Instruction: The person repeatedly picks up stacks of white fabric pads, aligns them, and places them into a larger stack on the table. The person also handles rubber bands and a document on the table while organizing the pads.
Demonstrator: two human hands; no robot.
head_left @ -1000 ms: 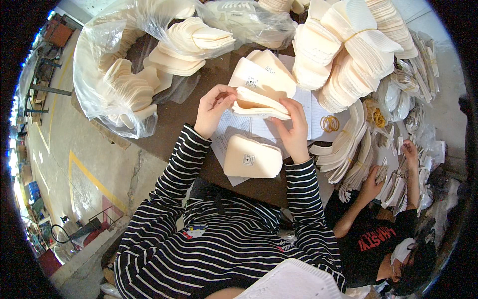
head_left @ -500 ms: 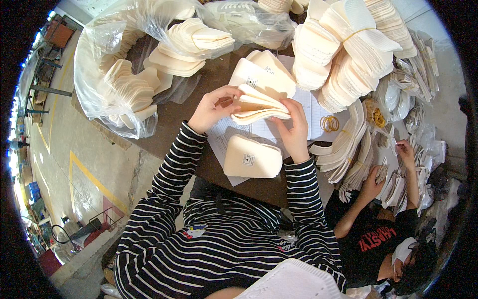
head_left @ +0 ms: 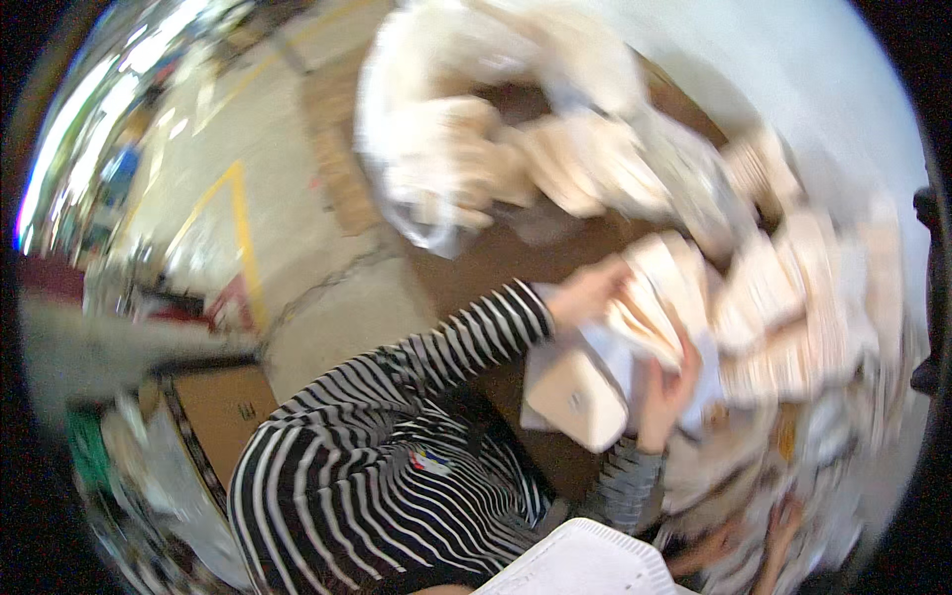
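Observation:
A small stack of cream insoles (head_left: 645, 322) is held up between my two hands, its layers slightly fanned. My left hand (head_left: 592, 295) grips one end. At the other end, my right hand (head_left: 669, 395) has its fingers and thumb closed around the edge. Just beyond, more cream insoles (head_left: 676, 270) lie in a pile. Nearer to me, another cream stack (head_left: 580, 399) with a small printed mark rests on white paper (head_left: 535, 359). Motion blurs the picture, so the number of layers in my hands cannot be made out.
A clear plastic bag (head_left: 375, 159) with many cream insoles sits on the brown table (head_left: 446, 288). Bundled insoles (head_left: 783, 327) crowd the right side. At lower right, a co-worker's hand (head_left: 783, 521) shows blurred. An open cardboard box (head_left: 220, 412) stands at lower left.
The view has swung, so the table, bag and my hands appear farther right and lower. Both hands still hold the insoles. The co-worker is now mostly out of view.

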